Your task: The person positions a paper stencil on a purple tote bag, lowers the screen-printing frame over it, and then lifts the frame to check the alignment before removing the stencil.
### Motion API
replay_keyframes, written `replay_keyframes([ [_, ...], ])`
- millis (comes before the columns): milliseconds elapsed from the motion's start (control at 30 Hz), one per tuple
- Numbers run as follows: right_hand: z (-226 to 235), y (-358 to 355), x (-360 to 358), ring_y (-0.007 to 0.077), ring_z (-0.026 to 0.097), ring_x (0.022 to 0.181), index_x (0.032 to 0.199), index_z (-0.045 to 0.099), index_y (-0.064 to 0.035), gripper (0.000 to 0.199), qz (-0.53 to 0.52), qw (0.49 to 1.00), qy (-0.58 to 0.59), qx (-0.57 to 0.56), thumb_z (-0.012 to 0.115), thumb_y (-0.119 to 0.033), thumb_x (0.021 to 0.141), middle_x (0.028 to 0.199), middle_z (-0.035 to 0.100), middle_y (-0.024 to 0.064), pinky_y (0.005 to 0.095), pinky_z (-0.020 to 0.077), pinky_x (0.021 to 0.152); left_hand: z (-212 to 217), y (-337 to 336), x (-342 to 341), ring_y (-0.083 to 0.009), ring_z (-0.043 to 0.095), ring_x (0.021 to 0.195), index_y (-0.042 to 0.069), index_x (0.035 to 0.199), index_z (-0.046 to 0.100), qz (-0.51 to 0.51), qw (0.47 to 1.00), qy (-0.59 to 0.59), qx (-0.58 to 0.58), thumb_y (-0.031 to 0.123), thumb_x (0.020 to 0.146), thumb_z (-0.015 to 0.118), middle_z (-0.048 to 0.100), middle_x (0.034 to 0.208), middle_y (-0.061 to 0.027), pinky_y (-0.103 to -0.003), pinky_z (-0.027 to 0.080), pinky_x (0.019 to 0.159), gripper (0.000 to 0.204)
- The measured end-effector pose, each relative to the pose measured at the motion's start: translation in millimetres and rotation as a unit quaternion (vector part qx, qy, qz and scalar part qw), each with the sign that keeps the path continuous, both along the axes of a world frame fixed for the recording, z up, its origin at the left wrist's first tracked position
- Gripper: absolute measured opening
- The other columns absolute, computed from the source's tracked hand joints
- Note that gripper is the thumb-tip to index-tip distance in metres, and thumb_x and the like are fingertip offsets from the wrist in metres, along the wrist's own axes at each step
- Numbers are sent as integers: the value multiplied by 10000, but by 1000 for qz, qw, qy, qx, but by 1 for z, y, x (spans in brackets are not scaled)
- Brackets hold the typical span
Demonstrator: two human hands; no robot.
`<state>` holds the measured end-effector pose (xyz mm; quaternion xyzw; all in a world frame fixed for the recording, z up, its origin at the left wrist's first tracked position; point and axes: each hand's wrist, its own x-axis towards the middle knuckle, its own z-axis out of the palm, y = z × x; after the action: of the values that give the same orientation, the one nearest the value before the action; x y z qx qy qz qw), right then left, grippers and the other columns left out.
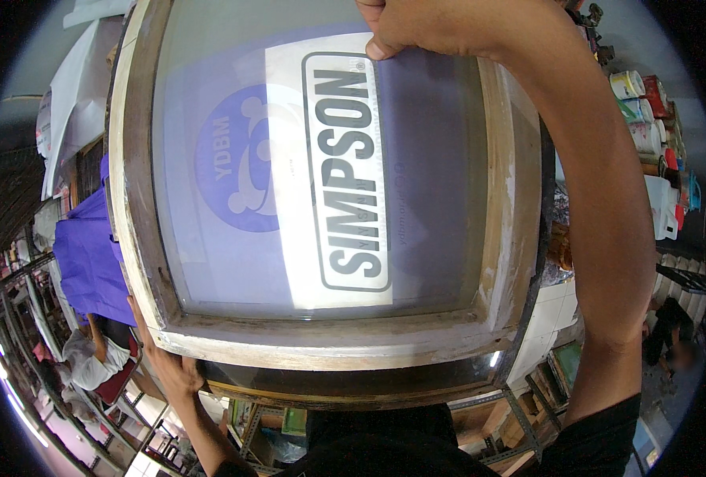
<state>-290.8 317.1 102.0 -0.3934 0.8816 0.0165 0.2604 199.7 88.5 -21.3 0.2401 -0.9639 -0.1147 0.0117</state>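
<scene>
A wooden-framed screen [321,330] with a translucent mesh [440,199] fills the middle of the view. Lengthwise on the mesh area is a white printed sheet [289,175] with bold dark lettering in a rounded border. A purple round emblem [233,159] shows to its left, partly overlapped by the sheet. My right hand [404,28] reaches over from the right, with its thumb at the sheet's far right corner; the upper edge cuts off part of the hand. Around the frame's near left corner my left hand [174,366] is closed, its fingers along the outer side.
Purple cloth [90,254] hangs out left of the frame, below white sheets [78,95]. Paint tubs [643,119] and bottles line the right side. Below are metal shelf racks [520,421]. A seated person [98,358] is at lower left; another person [671,334] is far right.
</scene>
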Motion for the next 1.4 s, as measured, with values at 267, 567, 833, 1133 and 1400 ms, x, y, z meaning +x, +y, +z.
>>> replay_keyframes([
  [267, -1, 2, -2, 370, 738, 1015, 1141, 776, 50, 336, 17, 1000, 3, -12, 713, -220, 951, 1099, 766, 250, 471, 561, 930, 4, 5, -16, -575, 253, 1547, -76, 1530, 442, -3, 1000, 18, 25, 754, 989, 421, 272, 1664, -380, -623, 236, 1245, 991],
  [567, 1, -2, 1, 350, 743, 959, 1133, 779, 51, 334, -1, 1000, -4, 16, 706, -226, 960, 1059, 770, 253, 462, 568, 901, 0, -4, -7, -556, 281, 1547, -101, 1498, 470, -2, 999, 19, 32, 703, 956, 506, 317, 1647, -377, -599, 243, 1253, 970],
  [833, 0, 5, -4, 343, 744, 957, 1130, 780, 46, 324, 34, 999, -12, -16, 701, -218, 961, 1054, 771, 249, 456, 572, 902, 0, 2, -11, -550, 257, 1558, -87, 1530, 437, -3, 999, 30, 15, 730, 969, 479, 287, 1667, -366, -600, 231, 1258, 992],
  [1133, 0, -2, 0, 350, 744, 965, 1124, 781, 47, 321, 7, 1000, -5, 11, 706, -217, 956, 1061, 772, 247, 461, 571, 910, 1, 2, -8, -550, 249, 1561, -66, 1551, 423, 4, 1000, 19, 18, 740, 986, 440, 266, 1679, -358, -608, 227, 1258, 985],
  [1400, 2, -3, 2, 350, 744, 968, 1132, 782, 42, 314, -2, 1000, -7, 15, 701, -209, 961, 1068, 772, 246, 461, 567, 919, 1, 2, -10, -545, 247, 1563, -65, 1549, 427, 2, 1000, 18, 25, 757, 982, 441, 261, 1678, -364, -604, 230, 1258, 998],
])
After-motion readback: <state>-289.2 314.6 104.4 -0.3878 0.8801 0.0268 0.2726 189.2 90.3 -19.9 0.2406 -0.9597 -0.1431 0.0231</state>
